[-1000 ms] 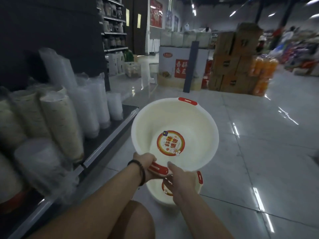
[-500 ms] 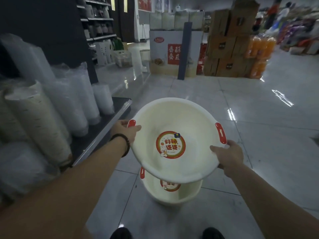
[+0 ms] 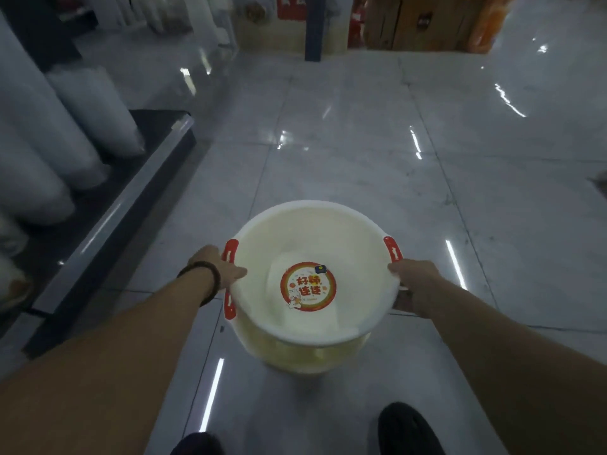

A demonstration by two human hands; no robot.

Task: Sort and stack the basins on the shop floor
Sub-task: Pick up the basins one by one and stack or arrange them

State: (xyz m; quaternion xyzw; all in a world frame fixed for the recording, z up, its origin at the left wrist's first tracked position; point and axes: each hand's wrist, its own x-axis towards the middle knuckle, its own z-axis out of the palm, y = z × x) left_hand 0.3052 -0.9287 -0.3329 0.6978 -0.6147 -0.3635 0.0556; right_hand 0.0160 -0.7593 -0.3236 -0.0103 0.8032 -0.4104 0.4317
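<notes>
A cream basin [image 3: 295, 238] with red handles and a round red sticker inside sits low over a second cream basin [image 3: 289, 354] that stands on the floor, and mostly covers it. My left hand [image 3: 216, 269] grips the upper basin's rim at its left red handle. My right hand [image 3: 410, 284] grips the rim just below the right red handle. The lower basin shows only as a yellowish wall under the upper one, with a red handle at its left.
A low black shelf [image 3: 108, 205] with wrapped stacks of white cups [image 3: 95, 110] runs along the left. Shiny grey floor tiles [image 3: 361, 152] stretch ahead. Cardboard boxes [image 3: 417, 21] and a dark post [image 3: 314, 27] stand at the far end. My black shoes [image 3: 407, 428] are below.
The basin in my hands has gone down onto the one on the floor. My view has tilted down toward the floor, and both hands keep their hold on the rim.
</notes>
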